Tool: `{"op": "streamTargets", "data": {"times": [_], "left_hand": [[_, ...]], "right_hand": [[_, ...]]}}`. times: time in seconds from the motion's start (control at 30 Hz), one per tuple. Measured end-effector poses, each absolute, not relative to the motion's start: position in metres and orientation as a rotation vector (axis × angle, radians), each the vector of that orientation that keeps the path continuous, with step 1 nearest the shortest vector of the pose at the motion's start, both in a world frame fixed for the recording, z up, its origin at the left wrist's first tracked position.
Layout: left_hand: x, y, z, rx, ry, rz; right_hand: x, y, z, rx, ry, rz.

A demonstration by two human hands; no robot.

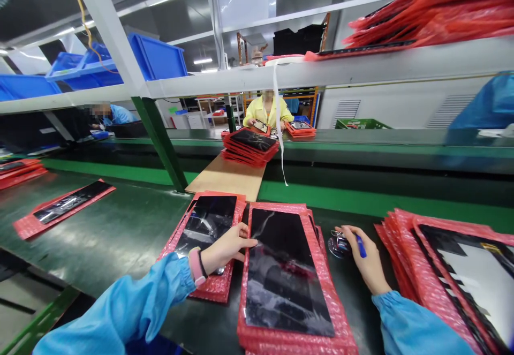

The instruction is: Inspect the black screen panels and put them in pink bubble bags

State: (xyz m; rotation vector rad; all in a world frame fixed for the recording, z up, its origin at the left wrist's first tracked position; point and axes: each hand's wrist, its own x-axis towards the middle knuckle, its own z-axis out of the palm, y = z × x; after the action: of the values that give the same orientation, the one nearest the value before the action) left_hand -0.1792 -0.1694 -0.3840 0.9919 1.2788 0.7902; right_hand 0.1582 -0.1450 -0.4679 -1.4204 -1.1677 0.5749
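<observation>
A black glass screen panel (pixel 283 274) lies on a stack of red bubble-wrap sleeves (pixel 309 339) right in front of me. My left hand (pixel 228 245) is closed at the panel's upper left edge, thumb on the glass. To the right of the stack, my right hand (pixel 366 258) is closed around a slim blue tool (pixel 361 246), whose exact kind I cannot make out. Its fingertips are over a small round shiny dish (pixel 338 244) on the bench. Left of the panel, a second stack with a dark screen (pixel 211 218) on top sits under my left forearm.
At right stands a stack of red sleeves with a white-backed panel (pixel 474 274). One sleeved panel (pixel 72 202) lies far left. A wooden board (pixel 228 181) bridges toward a further stack (pixel 251 143). A green post (pixel 158 143) and overhead shelf (pixel 241 78) frame the bench. A co-worker in yellow (pixel 268 111) sits opposite.
</observation>
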Motion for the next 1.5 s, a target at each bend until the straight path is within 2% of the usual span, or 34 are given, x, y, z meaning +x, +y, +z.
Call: {"op": "streamTargets", "data": {"times": [0.33,0.5,0.73,0.9,0.97,1.13,1.33,1.5], "left_hand": [[-0.164,-0.156,-0.372,0.927,1.080,0.885],[-0.204,-0.153,-0.366,0.959,1.090,1.013],[-0.312,-0.149,-0.373,0.851,1.259,1.112],[-0.346,-0.148,-0.388,0.896,1.397,1.104],[-0.353,-0.144,-0.392,0.969,1.463,1.076],[-0.365,-0.133,-0.390,1.269,1.751,1.003],[-0.361,-0.132,-0.383,1.611,2.030,0.826],[-0.347,-0.133,-0.381,1.712,2.147,0.702]], "right_hand": [[0.158,-0.151,-0.468,-1.261,-1.045,0.388],[0.148,-0.169,-0.445,-1.198,-1.037,0.394],[0.124,-0.195,-0.427,-1.150,-1.120,0.716],[0.106,-0.208,-0.433,-0.996,-1.140,1.230],[0.101,-0.212,-0.436,-0.948,-1.130,1.329],[0.099,-0.219,-0.434,-1.042,-1.117,1.209],[0.105,-0.226,-0.426,-1.276,-1.181,0.786],[0.097,-0.230,-0.429,-1.359,-1.326,0.720]]}}
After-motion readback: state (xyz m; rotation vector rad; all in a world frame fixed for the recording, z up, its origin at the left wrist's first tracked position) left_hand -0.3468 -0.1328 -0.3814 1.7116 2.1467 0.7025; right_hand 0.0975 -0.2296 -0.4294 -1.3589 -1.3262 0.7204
